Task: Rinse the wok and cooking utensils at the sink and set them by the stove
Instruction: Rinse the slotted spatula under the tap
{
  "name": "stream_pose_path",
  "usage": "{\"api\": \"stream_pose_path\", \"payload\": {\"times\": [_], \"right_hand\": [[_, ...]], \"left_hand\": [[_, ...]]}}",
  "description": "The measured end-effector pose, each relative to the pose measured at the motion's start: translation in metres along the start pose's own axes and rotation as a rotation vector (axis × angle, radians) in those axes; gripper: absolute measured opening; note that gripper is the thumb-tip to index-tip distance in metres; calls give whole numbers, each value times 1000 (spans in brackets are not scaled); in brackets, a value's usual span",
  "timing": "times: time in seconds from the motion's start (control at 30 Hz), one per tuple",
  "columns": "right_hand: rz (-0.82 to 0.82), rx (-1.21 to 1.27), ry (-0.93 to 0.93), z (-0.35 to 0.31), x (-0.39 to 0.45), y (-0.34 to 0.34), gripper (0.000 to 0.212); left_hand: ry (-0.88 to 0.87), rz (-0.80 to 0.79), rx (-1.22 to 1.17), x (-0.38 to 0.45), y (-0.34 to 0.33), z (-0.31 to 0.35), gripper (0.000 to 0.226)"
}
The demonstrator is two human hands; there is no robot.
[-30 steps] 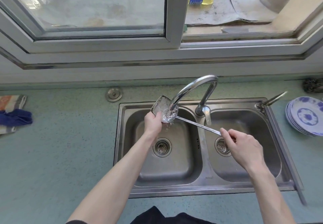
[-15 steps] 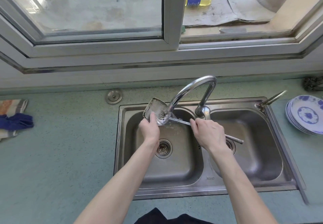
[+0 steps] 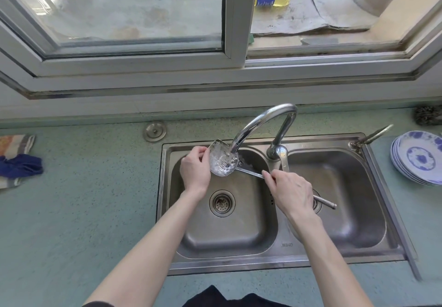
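A steel spatula lies across the left basin of the double sink, its blade under the faucet spout with water running over it. My left hand grips the blade's left edge. My right hand is closed around the handle near the blade, and the handle's end sticks out past it over the right basin. No wok or stove is in view.
A stack of blue-and-white plates sits on the counter right of the sink. Folded cloths lie at the far left. A scouring pad rests at the back right, and a round metal cap is set in the counter behind the sink.
My right hand slid along the handle from its far end toward the blade. My left hand shifted up along the blade's left edge, and the blade turned more face-up under the water.
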State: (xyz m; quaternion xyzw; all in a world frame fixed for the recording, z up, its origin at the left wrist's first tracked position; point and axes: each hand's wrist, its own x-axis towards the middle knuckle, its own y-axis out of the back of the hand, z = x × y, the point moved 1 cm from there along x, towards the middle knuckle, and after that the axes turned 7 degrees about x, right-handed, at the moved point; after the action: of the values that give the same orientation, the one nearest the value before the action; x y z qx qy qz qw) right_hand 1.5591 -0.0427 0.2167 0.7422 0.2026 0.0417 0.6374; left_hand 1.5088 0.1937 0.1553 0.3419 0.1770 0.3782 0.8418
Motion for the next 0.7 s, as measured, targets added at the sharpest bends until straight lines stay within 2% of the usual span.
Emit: {"api": "stream_pose_path", "payload": {"times": [0.13, 0.27, 0.33, 0.47, 0.6, 0.7], "right_hand": [[14, -15, -33, 4, -5, 1, 54], [16, -29, -50, 3, -8, 2, 53], [21, -20, -54, -1, -9, 2, 53], [3, -62, -39, -5, -9, 2, 51], [2, 4, -35, -3, -13, -1, 49], [45, 74, -37, -8, -13, 2, 48]], "left_hand": [[-401, -92, 402, -14, -20, -3, 50], [-573, -81, 722, -26, -19, 0, 64], [-661, -182, 766, -39, -25, -1, 69], [-754, -382, 683, -59, -40, -12, 79], [-970, -346, 850, -34, -27, -20, 85], [-852, -228, 922, -27, -20, -8, 90]]}}
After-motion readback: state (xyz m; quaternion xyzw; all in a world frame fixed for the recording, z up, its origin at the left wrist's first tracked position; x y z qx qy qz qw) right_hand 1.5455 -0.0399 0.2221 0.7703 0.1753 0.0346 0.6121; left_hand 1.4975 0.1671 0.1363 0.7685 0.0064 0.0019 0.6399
